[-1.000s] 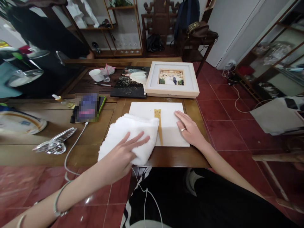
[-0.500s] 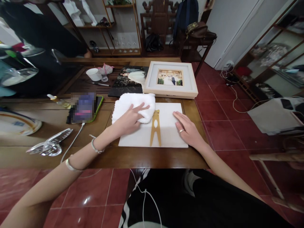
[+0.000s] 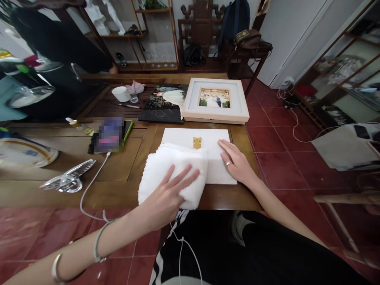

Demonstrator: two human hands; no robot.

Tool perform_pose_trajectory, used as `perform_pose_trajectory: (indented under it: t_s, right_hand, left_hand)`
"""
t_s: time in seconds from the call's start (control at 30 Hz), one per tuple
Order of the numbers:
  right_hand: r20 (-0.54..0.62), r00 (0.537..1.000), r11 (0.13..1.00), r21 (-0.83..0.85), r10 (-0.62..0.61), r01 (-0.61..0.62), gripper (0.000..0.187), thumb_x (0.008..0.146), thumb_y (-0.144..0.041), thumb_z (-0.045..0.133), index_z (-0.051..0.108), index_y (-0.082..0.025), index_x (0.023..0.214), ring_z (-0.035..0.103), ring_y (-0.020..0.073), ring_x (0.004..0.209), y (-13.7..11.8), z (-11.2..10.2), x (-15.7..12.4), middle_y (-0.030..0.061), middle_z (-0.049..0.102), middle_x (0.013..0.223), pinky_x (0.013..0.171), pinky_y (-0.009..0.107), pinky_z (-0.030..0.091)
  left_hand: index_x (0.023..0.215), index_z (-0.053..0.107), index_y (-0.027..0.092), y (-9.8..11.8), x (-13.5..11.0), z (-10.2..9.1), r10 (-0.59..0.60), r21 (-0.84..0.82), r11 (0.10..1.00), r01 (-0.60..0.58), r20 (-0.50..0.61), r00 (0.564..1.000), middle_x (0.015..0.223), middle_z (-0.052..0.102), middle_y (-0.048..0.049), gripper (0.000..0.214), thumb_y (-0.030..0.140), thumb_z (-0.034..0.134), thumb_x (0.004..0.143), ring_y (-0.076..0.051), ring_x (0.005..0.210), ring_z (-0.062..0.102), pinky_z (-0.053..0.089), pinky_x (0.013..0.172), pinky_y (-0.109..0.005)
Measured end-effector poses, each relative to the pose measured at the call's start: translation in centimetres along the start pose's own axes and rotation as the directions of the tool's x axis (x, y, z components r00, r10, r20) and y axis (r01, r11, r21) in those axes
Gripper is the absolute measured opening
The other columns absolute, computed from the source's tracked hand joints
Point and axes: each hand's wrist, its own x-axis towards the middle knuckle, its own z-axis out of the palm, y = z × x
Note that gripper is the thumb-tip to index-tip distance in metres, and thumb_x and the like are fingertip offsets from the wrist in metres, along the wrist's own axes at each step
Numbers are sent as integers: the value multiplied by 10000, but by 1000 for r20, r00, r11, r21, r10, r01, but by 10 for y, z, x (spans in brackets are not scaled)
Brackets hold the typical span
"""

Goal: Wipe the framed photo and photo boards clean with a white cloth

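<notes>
A folded white towel (image 3: 166, 174) lies over the near left part of a white board (image 3: 216, 170) and hangs past its front edge. My left hand (image 3: 175, 186) rests on top of the towel, fingers spread and pressing flat; its thumb is hard to make out. Only the rounded top of a gold flat piece (image 3: 197, 142) with small holes shows beyond the towel, the rest being covered. At the board's right side lies my right hand (image 3: 234, 160), open, fingertips on the board's surface.
Behind the board stand a pale framed photo (image 3: 245, 107) and a dark photo panel (image 3: 148, 113). Leftward on the wooden table (image 3: 118, 190) are a phone (image 3: 127, 130) with a white cable, a shiny silver object (image 3: 69, 180), a dropper bottle (image 3: 80, 126) and a white cup (image 3: 121, 94).
My left hand has moved the towel toward me, from the board's far left down over the lower part of the gold piece. My right hand stays put.
</notes>
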Motion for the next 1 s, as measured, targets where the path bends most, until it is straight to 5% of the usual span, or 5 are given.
perform_pose_trajectory:
  t_s: [0.23,0.4,0.57,0.83,1.0]
  right_hand:
    - [7,1000,1000,-16,0,0,468,978,-359,375,486,-176,1395,404,230,1386,0,-1,0,114,513,1435,1171,472,317]
    - [14,1000,1000,-4,-15,15,460,979,-373,373,522,-174,1367,413,237,1381,1,-1,1,120,528,1421,1169,478,319]
    - [4,1000,1000,-4,-16,16,445,977,-370,382,534,-192,1356,421,240,1375,1,0,1,112,533,1418,1163,497,325]
    - [2,1000,1000,-5,-19,19,444,978,-354,374,521,-190,1363,419,231,1376,0,-1,1,114,528,1421,1157,486,341]
    - [10,1000,1000,-13,-18,18,458,977,-359,369,516,-172,1368,414,237,1379,0,-1,1,126,523,1425,1162,480,331]
  left_hand:
    - [1030,706,146,-43,52,-10,-122,-16,992,123,71,990,1569,264,-94,480,-39,438,678,-333,1456,177,225,1127,-637]
    - [1055,675,105,-58,86,-7,-230,52,972,229,16,973,1571,245,-139,448,-53,398,740,-389,1447,156,258,1075,-697]
    - [979,704,87,-32,83,-4,-225,160,963,219,25,974,1557,253,-194,360,-26,453,746,-433,1431,180,263,1065,-708]
    - [785,735,145,35,18,8,-36,100,994,33,37,999,1576,218,-165,122,118,650,702,-434,1438,154,228,1093,-684]
    - [819,741,155,41,14,1,3,97,995,-11,84,996,1576,219,-160,134,181,678,703,-407,1444,168,255,1105,-643]
